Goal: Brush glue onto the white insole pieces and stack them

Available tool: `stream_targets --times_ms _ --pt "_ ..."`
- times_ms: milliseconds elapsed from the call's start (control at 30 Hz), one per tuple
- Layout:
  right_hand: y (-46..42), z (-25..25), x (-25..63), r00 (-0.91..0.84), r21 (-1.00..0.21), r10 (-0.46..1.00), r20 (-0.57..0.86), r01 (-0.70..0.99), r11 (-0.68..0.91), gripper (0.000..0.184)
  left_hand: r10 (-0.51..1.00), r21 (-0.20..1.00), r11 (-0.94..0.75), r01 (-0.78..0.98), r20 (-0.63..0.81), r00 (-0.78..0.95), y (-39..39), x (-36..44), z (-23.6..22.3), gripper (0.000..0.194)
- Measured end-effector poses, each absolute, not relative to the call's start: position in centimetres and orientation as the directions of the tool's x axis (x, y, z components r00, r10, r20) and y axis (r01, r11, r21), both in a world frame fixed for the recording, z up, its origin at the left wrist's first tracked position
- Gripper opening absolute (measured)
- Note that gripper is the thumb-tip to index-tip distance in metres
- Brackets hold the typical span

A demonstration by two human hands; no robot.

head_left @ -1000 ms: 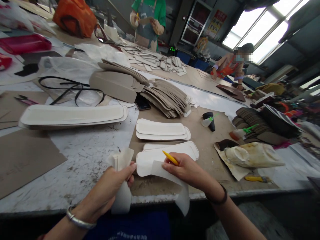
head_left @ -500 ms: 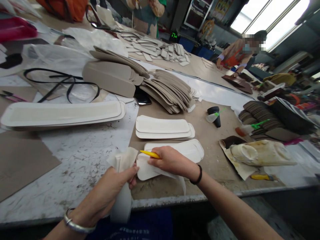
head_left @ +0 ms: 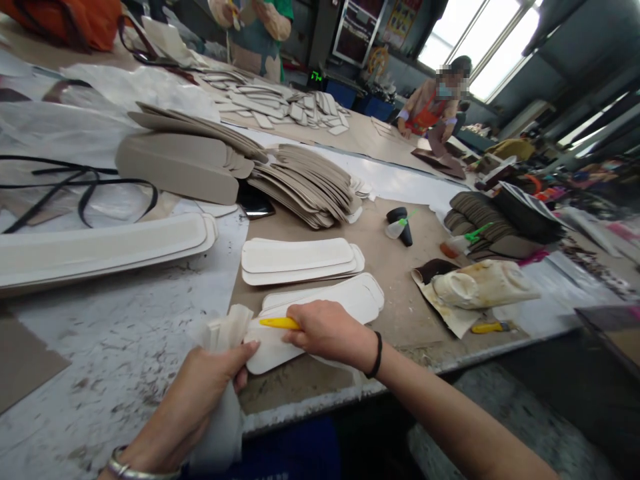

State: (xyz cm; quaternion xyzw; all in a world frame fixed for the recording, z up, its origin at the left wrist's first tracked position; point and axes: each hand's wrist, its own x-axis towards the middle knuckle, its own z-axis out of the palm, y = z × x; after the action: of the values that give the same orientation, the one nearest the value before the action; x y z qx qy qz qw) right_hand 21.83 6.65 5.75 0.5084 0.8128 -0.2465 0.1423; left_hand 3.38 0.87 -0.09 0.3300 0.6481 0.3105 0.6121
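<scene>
My left hand (head_left: 207, 377) is closed on a wad of thin white paper strips (head_left: 227, 327), which hang down over the table edge. Its thumb tip is at the left end of a white rounded panel (head_left: 270, 357). Over that panel lies my right hand (head_left: 333, 333), fingers curled around a yellow-handled tool (head_left: 277, 323) whose tapered end points left. What the right fingertips press on is hidden beneath them. Just behind, more white panels (head_left: 357, 297) lie overlapped, and a neat stack of white panels (head_left: 300, 253) sits farther back.
Fanned grey-brown panels (head_left: 305, 183) and a dark phone (head_left: 256, 203) lie beyond. Long white panels (head_left: 110, 247) are at left. To the right stand a small glue bottle (head_left: 395, 229), a stained plastic container (head_left: 480, 283) and a yellow-handled brush (head_left: 490, 327). A person (head_left: 430, 110) works across the table.
The view has swung right, so the things on the table appear farther left. Both hands keep their holds. The loose strip below my right hand shows less now.
</scene>
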Motion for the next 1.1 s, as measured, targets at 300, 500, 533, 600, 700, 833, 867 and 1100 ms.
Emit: stream_targets --times_ms 300,500,533,600,700,833,867,1100 --pt "4.3 5.3 33.9 -0.006 -0.226 0.935 -0.354 0.971 -0.079 0.019 0.801 0.792 0.596 0.135 -0.598 -0.029 0.8 2.9 -0.5 0.053" --pt "5.0 5.0 32.5 0.071 0.061 0.936 -0.344 0.997 -0.053 0.025 0.748 0.74 0.661 0.121 -0.664 -0.025 0.9 2.6 -0.6 0.046" --pt "5.1 5.0 32.2 0.07 0.08 0.936 -0.345 0.996 -0.045 0.026 0.735 0.728 0.673 0.128 -0.678 -0.007 1.0 2.6 -0.5 0.047" --pt "5.2 5.1 32.0 0.066 0.087 0.939 -0.338 0.995 -0.039 0.026 0.724 0.719 0.679 0.152 -0.689 0.024 1.1 2.5 -0.4 0.049" --pt "5.4 5.2 32.0 0.05 0.096 0.941 -0.334 0.995 -0.019 0.025 0.743 0.728 0.654 0.205 -0.669 0.008 1.2 2.5 -0.5 0.051" --pt "5.7 5.2 32.1 0.029 0.102 0.942 -0.334 0.995 0.005 0.024 0.759 0.733 0.639 0.232 -0.651 -0.032 1.2 2.7 -0.7 0.057" --pt "5.8 5.1 32.1 0.026 0.104 0.943 -0.333 0.995 0.009 0.024 0.766 0.74 0.632 0.23 -0.642 -0.042 1.1 2.8 -0.7 0.057" --pt "6.5 4.6 32.1 0.005 0.121 0.941 -0.338 0.992 0.038 0.023 0.769 0.726 0.621 0.295 -0.637 -0.05 1.4 2.2 -2.0 0.056"
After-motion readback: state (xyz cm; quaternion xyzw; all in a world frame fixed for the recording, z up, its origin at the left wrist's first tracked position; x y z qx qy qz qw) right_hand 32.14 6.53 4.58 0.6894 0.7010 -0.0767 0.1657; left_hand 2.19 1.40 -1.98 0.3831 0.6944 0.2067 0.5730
